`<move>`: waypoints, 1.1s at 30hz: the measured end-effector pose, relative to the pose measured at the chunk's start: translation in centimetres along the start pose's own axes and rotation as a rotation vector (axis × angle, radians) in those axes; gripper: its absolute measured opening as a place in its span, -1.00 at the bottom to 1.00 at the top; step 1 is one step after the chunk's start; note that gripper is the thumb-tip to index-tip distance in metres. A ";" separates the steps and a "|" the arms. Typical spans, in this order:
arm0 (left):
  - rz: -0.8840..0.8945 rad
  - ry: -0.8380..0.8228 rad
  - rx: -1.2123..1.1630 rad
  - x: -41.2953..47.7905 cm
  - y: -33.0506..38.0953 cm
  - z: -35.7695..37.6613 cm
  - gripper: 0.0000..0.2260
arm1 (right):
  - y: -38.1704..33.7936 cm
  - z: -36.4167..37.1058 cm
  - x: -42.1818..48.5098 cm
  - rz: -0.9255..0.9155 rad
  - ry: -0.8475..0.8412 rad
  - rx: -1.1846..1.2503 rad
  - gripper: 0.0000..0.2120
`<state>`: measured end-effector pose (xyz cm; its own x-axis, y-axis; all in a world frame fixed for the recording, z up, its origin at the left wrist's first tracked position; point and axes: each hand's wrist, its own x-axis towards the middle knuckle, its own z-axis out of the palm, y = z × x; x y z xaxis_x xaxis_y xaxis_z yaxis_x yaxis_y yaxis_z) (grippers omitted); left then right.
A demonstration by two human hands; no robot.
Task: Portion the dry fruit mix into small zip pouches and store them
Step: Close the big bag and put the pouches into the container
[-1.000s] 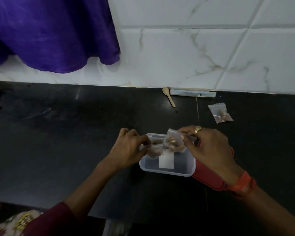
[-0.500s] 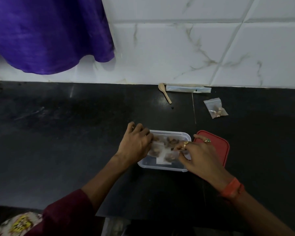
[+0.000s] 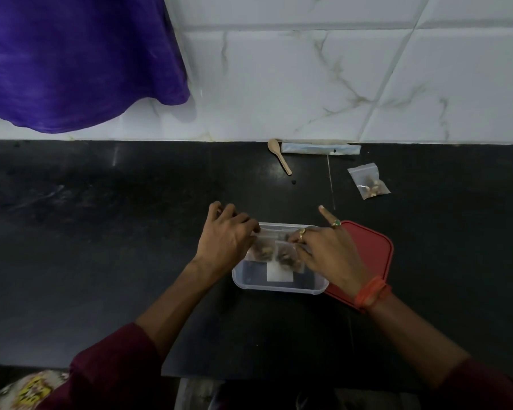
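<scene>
A clear plastic container (image 3: pixel 279 287) sits on the black counter with two filled zip pouches side by side in its far half. My left hand (image 3: pixel 227 239) curls over the container's left rim and its fingertips pinch the top of the left pouch (image 3: pixel 262 252). My right hand (image 3: pixel 330 251) lies over the right side, fingers bent down and gripping the top edge of the right pouch (image 3: pixel 288 258), with the index finger sticking out straight. A third filled pouch (image 3: pixel 368 184) lies alone on the counter at the far right.
The red lid (image 3: pixel 373 255) lies flat just right of the container, partly under my right wrist. A small wooden spoon (image 3: pixel 279 155) and a long flat packet (image 3: pixel 320 149) rest against the tiled wall. Purple cloth (image 3: pixel 71 60) hangs at top left.
My right hand brought the pouch down from above the container and set it inside beside the other one. My left hand stayed at the container's left rim.
</scene>
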<state>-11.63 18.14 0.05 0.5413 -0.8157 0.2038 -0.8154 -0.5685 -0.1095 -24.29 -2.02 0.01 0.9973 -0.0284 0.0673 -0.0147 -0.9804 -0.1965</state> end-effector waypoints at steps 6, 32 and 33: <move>-0.010 0.000 -0.040 0.0 -0.3 -0.2 -0.88 | 0.5 0.3 0.6 0.012 0.103 -0.089 -0.95; -0.015 -0.099 -0.526 8.0 1.8 0.8 -0.73 | 8.0 -1.9 2.1 0.302 0.364 0.436 -0.90; -0.014 -0.121 -0.557 8.9 2.4 1.0 -0.73 | 9.5 -1.8 2.5 0.353 0.355 0.407 -0.89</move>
<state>-8.54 9.44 0.68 0.5461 -0.8334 0.0845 -0.7749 -0.4642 0.4291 -22.07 -11.73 0.09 0.8521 -0.4669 0.2366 -0.2394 -0.7496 -0.6170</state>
